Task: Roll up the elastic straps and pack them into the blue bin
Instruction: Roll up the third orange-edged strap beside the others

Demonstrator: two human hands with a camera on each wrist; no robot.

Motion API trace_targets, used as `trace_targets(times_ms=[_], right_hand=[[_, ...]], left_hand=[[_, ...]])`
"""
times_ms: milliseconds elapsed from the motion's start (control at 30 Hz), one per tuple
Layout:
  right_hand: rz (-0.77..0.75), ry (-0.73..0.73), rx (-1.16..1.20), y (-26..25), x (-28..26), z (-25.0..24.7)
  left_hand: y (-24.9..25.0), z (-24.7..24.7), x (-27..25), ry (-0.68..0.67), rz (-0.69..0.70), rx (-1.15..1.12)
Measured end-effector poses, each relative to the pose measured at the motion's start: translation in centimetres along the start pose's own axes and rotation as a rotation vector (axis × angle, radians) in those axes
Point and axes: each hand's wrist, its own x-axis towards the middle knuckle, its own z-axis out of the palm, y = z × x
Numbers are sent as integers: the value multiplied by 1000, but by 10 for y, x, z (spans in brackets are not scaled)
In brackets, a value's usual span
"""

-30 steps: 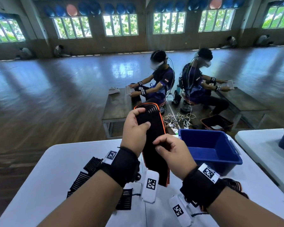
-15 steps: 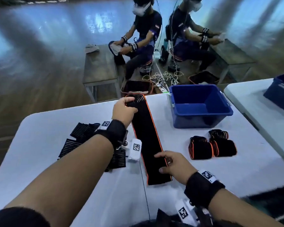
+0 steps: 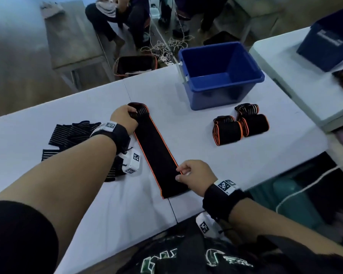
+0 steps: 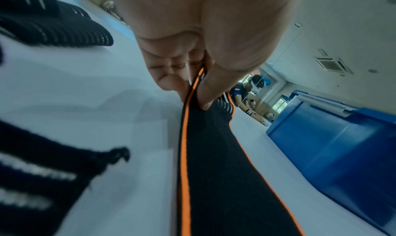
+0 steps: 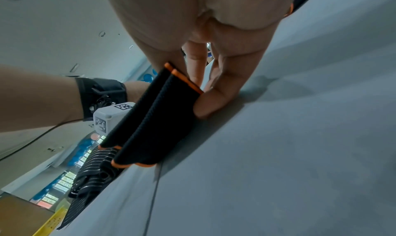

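A long black elastic strap with orange edges [image 3: 156,153] [image 4: 216,163] [image 5: 150,121] lies stretched flat on the white table [image 3: 186,107]. My left hand [image 3: 125,119] [image 4: 193,80] pinches its far end, thumb on top. Near the front edge my right hand [image 3: 190,175] [image 5: 205,90] pinches the strap's right side close to its near end. The blue bin [image 3: 220,76] [image 4: 334,148] stands empty at the back right. Rolled straps [image 3: 242,125] sit in a cluster in front of the bin.
A pile of black straps with white stripes [image 3: 71,135] [image 5: 90,168] lies left of my left wrist. A second white table [image 3: 297,76] with a dark blue bin [image 3: 329,40] stands to the right. Beyond the table are benches, cables and seated people.
The strap, held upright in the air a second ago, was laid down flat on the table. My left hand went to its far end, my right hand to its near end.
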Motion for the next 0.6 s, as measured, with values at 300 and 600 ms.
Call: trace_targets(times_ms=[300,600], right_hand=[[-35,-1,-134,-8,8,-4],[-12,-57,-37,-7,10,-15]], left_hand=[[6,-15,-39,69,109,117],[-15,33,-165,-193,38,270]])
